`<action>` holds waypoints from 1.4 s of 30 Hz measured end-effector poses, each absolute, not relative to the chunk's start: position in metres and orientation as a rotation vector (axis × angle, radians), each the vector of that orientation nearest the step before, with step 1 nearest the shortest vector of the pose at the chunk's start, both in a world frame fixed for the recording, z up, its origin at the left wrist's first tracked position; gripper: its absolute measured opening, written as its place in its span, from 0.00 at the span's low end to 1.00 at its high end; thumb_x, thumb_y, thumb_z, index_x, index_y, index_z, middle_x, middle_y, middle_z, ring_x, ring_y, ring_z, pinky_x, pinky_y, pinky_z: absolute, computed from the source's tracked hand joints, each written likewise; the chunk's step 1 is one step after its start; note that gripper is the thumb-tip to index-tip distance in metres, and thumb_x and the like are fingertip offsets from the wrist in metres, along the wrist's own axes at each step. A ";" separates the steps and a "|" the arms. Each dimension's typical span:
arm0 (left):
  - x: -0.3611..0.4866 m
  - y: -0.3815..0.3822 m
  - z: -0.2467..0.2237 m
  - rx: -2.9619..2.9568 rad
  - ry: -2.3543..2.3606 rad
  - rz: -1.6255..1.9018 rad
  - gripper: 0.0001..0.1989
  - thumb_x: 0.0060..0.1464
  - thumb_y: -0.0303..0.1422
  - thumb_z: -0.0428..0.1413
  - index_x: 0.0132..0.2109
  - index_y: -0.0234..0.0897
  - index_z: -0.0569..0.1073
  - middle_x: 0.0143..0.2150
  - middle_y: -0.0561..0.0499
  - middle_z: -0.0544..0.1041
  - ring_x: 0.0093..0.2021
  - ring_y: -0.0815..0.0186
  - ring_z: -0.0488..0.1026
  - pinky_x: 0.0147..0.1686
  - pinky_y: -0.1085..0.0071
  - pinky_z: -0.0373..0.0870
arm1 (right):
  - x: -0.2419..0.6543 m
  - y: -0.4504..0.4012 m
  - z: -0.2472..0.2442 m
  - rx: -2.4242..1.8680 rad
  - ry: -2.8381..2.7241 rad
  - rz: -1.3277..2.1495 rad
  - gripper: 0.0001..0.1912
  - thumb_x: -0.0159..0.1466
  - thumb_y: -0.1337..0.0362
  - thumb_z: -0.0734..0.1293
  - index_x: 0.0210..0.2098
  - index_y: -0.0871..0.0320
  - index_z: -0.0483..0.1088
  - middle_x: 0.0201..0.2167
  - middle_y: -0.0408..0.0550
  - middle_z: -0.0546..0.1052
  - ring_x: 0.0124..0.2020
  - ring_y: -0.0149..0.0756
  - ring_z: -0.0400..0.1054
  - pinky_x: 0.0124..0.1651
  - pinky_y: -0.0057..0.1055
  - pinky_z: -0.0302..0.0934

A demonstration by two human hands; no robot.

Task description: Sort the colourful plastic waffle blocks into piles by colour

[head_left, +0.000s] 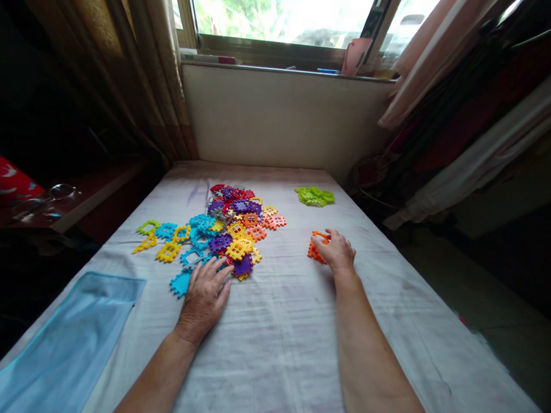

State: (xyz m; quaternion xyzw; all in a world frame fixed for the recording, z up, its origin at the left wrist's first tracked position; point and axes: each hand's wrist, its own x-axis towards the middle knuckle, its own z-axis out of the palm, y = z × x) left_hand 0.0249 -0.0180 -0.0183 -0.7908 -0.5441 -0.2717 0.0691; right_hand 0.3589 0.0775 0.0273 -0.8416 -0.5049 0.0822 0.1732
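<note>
A table (275, 355) with a pale, creased cloth carries everything, and the mixed pile (239, 232) of flat plastic pieces spreads over its middle-left. The left hand (205, 295) lies at the near edge of this pile, fingers extended and a little apart; whether they press on a piece, I cannot tell. The right hand (338, 251) is well apart from it, to the right, at the orange pieces (317, 256). These lie just left of the right grip, partly under its thumb and fingers, so the right hand is clearly the nearer one. That grip is curled over them, but whether it pinches one or only rests there is hidden, as is any long axis of the group. Straight beyond, toward the far edge, sits the lime-green heap (315, 197), apart from both.

The orange pieces are bright, with toothed edges and openings through them, and seem to overlap. The mixed pile shows yellow, blue, purple, red, grey and peach pieces, many with windowed centres. Smallest, a solid blue piece (179, 283) lies just left of the left fingers.
</note>
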 end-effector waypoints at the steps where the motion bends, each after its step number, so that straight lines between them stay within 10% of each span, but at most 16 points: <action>1: 0.025 -0.018 -0.018 -2.381 -1.636 -0.819 0.18 0.62 0.33 0.48 0.55 0.43 0.74 0.59 0.45 0.75 0.62 0.53 0.67 0.64 0.46 0.59 | 0.363 0.078 0.026 -2.399 -1.425 0.258 0.30 0.62 0.47 0.64 0.59 0.56 0.68 0.54 0.56 0.75 0.56 0.53 0.67 0.56 0.47 0.59; 11: 0.023 -0.017 -0.018 -2.344 -1.599 -0.886 0.17 0.64 0.34 0.47 0.55 0.44 0.73 0.59 0.47 0.75 0.61 0.54 0.68 0.63 0.46 0.60 | 0.369 0.076 0.027 -2.441 -1.520 0.263 0.30 0.59 0.45 0.66 0.55 0.53 0.73 0.52 0.57 0.77 0.54 0.54 0.69 0.54 0.49 0.62; 24: 0.021 -0.010 -0.020 -2.284 -1.646 -0.961 0.15 0.63 0.33 0.48 0.53 0.44 0.75 0.57 0.47 0.77 0.61 0.54 0.68 0.62 0.46 0.62 | 0.291 0.165 0.030 -1.902 -2.253 0.282 0.28 0.61 0.69 0.64 0.60 0.48 0.69 0.65 0.45 0.67 0.63 0.40 0.62 0.60 0.36 0.60; 42: 0.023 -0.011 -0.019 -2.270 -1.678 -0.977 0.15 0.63 0.33 0.48 0.52 0.44 0.75 0.56 0.48 0.77 0.62 0.54 0.68 0.63 0.46 0.60 | 0.361 0.144 0.044 -2.115 -2.120 0.291 0.27 0.62 0.54 0.68 0.60 0.55 0.69 0.53 0.51 0.78 0.53 0.42 0.71 0.50 0.31 0.63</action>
